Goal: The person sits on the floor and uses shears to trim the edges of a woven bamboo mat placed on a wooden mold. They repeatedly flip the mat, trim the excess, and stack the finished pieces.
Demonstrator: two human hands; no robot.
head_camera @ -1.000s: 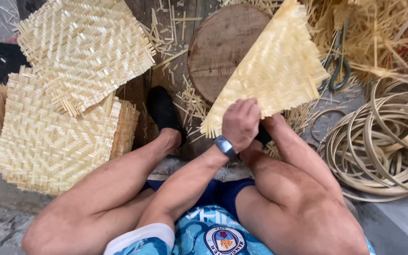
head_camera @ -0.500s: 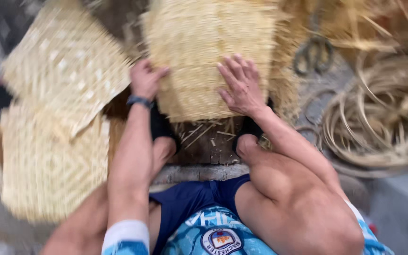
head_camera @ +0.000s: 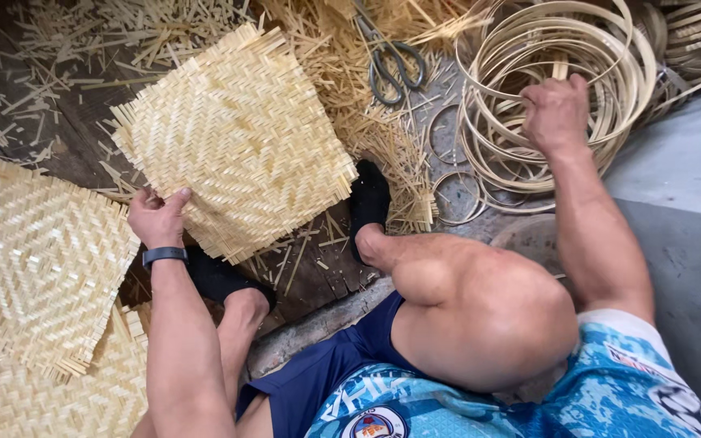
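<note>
My left hand (head_camera: 158,217) grips the lower left corner of a square woven bamboo mat (head_camera: 237,139) that lies tilted over a dark wooden block between my feet. A black band is on that wrist. My right hand (head_camera: 556,112) is stretched out to the right and closed on a strip among a pile of coiled bamboo rings (head_camera: 557,77). Both feet wear black socks (head_camera: 369,197).
A stack of woven mats (head_camera: 38,259) lies at the left, with more below it. Scissors (head_camera: 391,57) rest on loose bamboo shavings (head_camera: 383,154) at top centre. Small rings (head_camera: 458,191) lie by the right foot. Grey concrete floor (head_camera: 683,162) is at the right.
The mat has been lowered and shifted left, held now by the left hand alone. The right hand has left it and reached right to the coiled rings. The view has turned right.
</note>
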